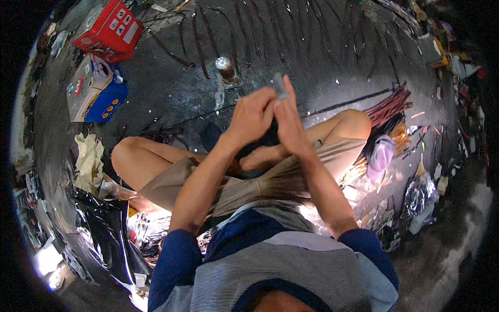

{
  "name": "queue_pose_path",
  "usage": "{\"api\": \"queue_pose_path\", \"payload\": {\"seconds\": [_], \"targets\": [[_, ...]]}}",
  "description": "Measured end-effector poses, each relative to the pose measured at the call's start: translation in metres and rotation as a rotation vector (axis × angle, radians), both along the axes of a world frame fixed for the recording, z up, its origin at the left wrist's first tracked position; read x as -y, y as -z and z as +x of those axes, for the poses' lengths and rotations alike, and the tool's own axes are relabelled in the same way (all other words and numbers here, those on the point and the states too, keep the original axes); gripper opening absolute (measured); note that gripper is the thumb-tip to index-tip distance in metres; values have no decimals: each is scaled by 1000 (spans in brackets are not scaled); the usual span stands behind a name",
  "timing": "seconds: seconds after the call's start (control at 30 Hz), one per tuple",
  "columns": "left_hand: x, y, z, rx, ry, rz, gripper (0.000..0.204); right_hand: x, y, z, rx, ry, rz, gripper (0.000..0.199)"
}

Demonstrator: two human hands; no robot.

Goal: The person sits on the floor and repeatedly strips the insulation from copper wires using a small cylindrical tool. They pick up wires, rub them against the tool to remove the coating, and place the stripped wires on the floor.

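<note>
Both my hands meet in front of my crossed legs. My right hand (289, 125) has its index finger raised, with a small grey, blurred piece (280, 86) against it above the thumb. Closed fingers of my left hand (253, 115) press close to the right thumb. Whatever they hold, if anything, is hidden. Beyond the left hand, a short reddish-brown cylinder with a whitish top (223, 64) stands on the dark floor. Many long dark strips (283, 31) lie side by side farther off.
A red box (112, 34) and a blue-and-grey box (99, 93) stand at the far left. Crumpled paper (89, 161) and black plastic sheeting (106, 229) lie left. By my right knee are reddish strips (392, 106), a purple cloth-like thing (381, 157) and shiny clear plastic (420, 195).
</note>
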State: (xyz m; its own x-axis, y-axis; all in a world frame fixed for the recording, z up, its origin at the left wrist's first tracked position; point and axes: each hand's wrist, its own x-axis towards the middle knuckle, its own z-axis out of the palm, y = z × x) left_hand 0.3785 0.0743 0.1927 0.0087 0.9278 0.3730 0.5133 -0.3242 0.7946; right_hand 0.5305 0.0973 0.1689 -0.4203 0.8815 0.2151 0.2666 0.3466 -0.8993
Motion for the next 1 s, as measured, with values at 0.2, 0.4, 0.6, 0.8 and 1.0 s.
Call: {"api": "queue_pose_path", "payload": {"seconds": [0.2, 0.4, 0.6, 0.8, 1.0], "targets": [[-68, 113, 25, 248, -139, -399, 18, -85, -41, 59, -158, 218, -170, 54], [-62, 231, 85, 37, -240, -791, 24, -118, -49, 84, -495, 399, -393, 49], [-84, 234, 138, -28, -358, -892, 40, -110, -34, 85, -532, 557, -611, 40], [-97, 236, 144, 221, -341, -936, 36, -112, -32, 79, -366, 555, -542, 30], [-88, 121, 73, 1046, -293, -900, 17, -91, -14, 82, -27, 355, -332, 25]]}}
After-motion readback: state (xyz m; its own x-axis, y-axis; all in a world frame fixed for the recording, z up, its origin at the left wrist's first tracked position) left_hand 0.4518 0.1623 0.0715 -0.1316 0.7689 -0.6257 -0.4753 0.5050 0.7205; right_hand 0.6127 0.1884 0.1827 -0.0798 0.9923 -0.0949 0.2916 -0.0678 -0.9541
